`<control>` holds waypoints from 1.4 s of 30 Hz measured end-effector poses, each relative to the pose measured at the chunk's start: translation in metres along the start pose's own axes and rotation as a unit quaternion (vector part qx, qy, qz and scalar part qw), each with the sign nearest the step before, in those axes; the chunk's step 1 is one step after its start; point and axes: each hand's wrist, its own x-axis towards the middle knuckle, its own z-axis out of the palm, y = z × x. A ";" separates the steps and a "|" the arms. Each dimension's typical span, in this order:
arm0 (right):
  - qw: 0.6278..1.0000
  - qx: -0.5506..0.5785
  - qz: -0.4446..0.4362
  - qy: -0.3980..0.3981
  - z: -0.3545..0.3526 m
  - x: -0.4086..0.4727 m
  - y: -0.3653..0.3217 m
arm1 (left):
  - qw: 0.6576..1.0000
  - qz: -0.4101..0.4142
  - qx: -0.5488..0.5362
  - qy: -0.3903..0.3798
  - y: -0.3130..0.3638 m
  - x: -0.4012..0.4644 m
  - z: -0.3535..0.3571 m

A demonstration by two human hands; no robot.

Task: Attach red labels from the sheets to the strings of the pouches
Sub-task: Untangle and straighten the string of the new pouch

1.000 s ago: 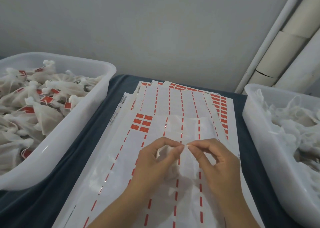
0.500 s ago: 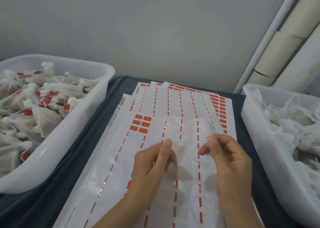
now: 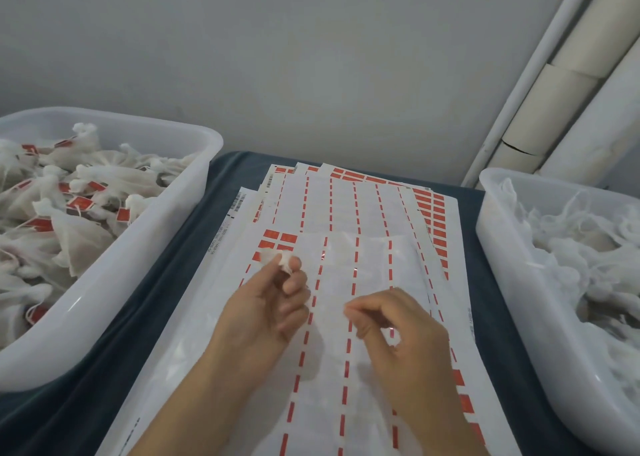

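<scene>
My left hand [image 3: 270, 303] pinches a small white pouch [image 3: 282, 259] at its fingertips, lifted just over the four whole red labels [image 3: 280, 241] near the top left of the front label sheet [image 3: 346, 369]. My right hand [image 3: 398, 331] hovers over the middle of that sheet with thumb and forefinger pressed together; whether a string or label sits between them I cannot tell. The rest of the sheet shows mostly thin red strips where labels were peeled.

More sheets [image 3: 363, 195] fan out behind it on the dark blue surface [image 3: 166, 282]; I cannot count them surely, but red blocks remain along their right edges.

There are two white tubs. The left tub [image 3: 180, 220] is heaped with pouches [image 3: 83, 220] that carry red tags on their strings. The right tub [image 3: 512, 282] holds a tangle of plain white pouches [image 3: 581, 247] with no red showing.

A second ago my two hands met fingertip to fingertip over the sheet's centre, working the pouch between them. Since then they have parted: the left has carried the pouch up and to the left towards the whole labels, and the right has dropped lower and closer to me.
</scene>
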 end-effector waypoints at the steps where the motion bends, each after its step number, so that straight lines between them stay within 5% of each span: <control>1: 0.999 -0.001 0.033 0.005 -0.002 0.002 0.002 | 0.999 0.000 0.039 0.016 0.000 0.000 0.001; 6: 0.991 0.022 0.133 -0.005 -0.006 0.005 0.009 | 0.968 -0.013 0.245 0.050 -0.009 -0.002 0.003; 11: 0.999 0.016 0.037 0.001 0.003 0.001 0.001 | 0.864 -0.141 0.478 0.073 -0.025 0.010 0.006; 14: 0.996 0.060 0.021 -0.061 0.009 -0.006 -0.004 | 0.818 -0.124 0.560 0.040 -0.028 0.011 0.009; 19: 0.986 0.079 0.129 -0.066 0.012 -0.007 -0.003 | 0.832 -0.033 0.553 -0.037 -0.026 -0.004 0.009; 26: 0.978 0.091 0.187 0.020 0.000 0.003 0.004 | 0.792 0.134 0.589 -0.087 -0.031 -0.010 0.013; 33: 0.959 0.210 0.189 -0.027 -0.013 0.013 -0.002 | 0.801 0.157 0.565 -0.123 -0.030 -0.013 0.014; 42: 0.966 0.182 0.166 -0.083 -0.015 0.009 0.002 | 0.782 0.188 0.583 -0.110 -0.035 -0.011 0.009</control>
